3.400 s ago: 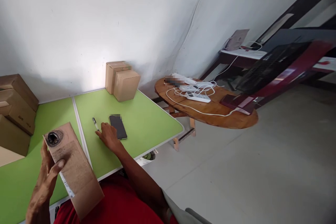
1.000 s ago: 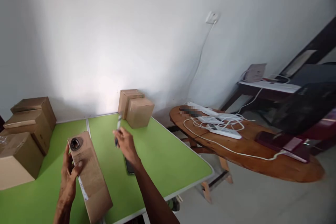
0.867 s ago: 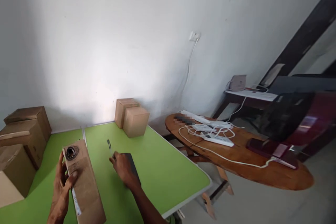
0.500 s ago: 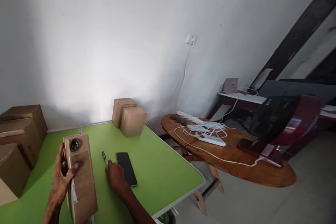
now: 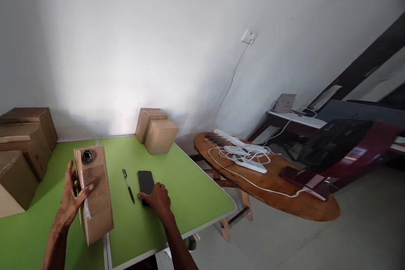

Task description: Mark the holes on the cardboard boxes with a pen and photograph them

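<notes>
My left hand [image 5: 68, 202] grips a narrow brown cardboard box [image 5: 99, 196], which stands on the green table [image 5: 186, 202]. The thumb presses on the face towards me and the other fingers go behind the left side, partly hidden. Near the top of the box is a round dark-edged hole [image 5: 88, 156], and a whitish label strip runs along its left edge. My right hand [image 5: 158, 200] is closed across the lower part of a black smartphone [image 5: 146, 180], thumb at its left edge and fingers at its right. Between box and phone lies a pen [image 5: 128, 187].
Several cardboard boxes [image 5: 44, 135] stand at the table's left, and two more [image 5: 162, 136] at the back. To the right, a wooden oval table [image 5: 272, 190] bears white power strips [image 5: 249, 163], tangled cables and a dark red fan [image 5: 354, 156]. A wall socket [image 5: 249, 36] feeds a cable.
My right hand has left the pen and moved right onto the phone, which it now grips. The pen lies uncovered on the table. My left hand still holds the box. The view has shifted slightly.
</notes>
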The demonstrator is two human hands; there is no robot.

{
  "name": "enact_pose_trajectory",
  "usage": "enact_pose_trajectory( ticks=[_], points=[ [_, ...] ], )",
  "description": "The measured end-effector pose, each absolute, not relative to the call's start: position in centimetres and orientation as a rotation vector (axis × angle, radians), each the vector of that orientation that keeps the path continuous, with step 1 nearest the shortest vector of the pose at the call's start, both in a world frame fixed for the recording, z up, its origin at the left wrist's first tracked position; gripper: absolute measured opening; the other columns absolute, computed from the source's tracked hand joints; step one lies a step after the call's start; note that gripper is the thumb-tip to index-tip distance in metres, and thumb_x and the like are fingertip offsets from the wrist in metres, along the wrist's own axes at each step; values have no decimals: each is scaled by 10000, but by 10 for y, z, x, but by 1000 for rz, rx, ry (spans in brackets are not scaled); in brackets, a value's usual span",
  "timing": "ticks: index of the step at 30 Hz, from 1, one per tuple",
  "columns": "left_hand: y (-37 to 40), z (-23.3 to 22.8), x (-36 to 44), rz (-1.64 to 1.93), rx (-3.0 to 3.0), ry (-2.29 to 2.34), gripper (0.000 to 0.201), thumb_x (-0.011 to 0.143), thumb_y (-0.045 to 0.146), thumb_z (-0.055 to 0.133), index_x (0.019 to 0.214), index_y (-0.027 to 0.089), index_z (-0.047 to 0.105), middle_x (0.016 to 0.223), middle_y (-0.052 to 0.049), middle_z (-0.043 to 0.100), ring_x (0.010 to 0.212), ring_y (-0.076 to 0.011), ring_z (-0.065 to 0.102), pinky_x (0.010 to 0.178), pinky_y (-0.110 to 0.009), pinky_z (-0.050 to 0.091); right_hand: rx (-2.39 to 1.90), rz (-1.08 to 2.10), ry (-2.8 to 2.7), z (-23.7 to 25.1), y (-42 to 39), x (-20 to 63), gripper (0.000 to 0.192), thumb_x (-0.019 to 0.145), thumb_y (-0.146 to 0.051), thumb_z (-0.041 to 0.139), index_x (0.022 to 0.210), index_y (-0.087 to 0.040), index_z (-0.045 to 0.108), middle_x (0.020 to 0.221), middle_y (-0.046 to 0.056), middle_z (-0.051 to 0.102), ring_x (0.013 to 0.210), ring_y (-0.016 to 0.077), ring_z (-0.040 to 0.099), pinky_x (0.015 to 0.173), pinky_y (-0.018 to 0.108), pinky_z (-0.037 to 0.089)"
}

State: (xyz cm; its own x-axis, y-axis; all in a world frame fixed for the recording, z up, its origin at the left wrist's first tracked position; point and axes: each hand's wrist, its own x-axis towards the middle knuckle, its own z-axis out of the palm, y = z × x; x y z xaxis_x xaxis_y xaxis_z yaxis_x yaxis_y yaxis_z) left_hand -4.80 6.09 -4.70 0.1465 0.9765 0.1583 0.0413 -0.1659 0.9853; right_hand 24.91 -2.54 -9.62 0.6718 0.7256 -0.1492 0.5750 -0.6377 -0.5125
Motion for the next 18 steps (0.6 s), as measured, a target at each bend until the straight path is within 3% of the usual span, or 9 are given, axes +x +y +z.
enact_pose_trajectory(
  ticks=[3,9,12,14,18],
  points=[
    [55,-40,-47,1162,1457,1033,1398,755,788,875,1834,348,102,1845,-261,303,1626,-534,460,1236,-746,484,-2385,546,-956,-102,-21,253,712,797,-391,922,1356,-32,665,1440,355,696,1329,474,719,1021,487,587],
    [47,-27,-38,1209,1411,963,1483,711,766,914,1829,241,94,1839,-286,305,1649,-501,440,1265,-636,509,-2044,773,-884,-108,-27,258,322,828,-344,805,1065,-145,716,1194,223,833,1167,386,798,970,421,616],
    [49,-29,-36,1220,1420,926,1432,718,735,921,1820,235,155,1844,-263,325,1668,-501,408,1268,-620,513,-1798,918,-811,-102,-41,255,434,835,-466,813,1131,-166,709,1121,138,850,1021,322,829,861,399,664],
    [51,-31,-37,1233,1431,922,1379,732,722,914,1810,238,204,1846,-245,339,1673,-498,398,1265,-621,516,-1483,1070,-681,-90,-53,249,583,770,-543,913,1173,-177,705,1084,106,839,939,301,830,821,419,686],
    [53,-35,-40,1260,1438,930,1326,754,727,890,1802,238,241,1833,-236,373,1668,-496,406,1243,-628,536,-893,1326,-540,-47,-66,219,685,709,-509,1066,1204,-192,714,1149,106,819,946,296,843,837,469,718]
  ],
)
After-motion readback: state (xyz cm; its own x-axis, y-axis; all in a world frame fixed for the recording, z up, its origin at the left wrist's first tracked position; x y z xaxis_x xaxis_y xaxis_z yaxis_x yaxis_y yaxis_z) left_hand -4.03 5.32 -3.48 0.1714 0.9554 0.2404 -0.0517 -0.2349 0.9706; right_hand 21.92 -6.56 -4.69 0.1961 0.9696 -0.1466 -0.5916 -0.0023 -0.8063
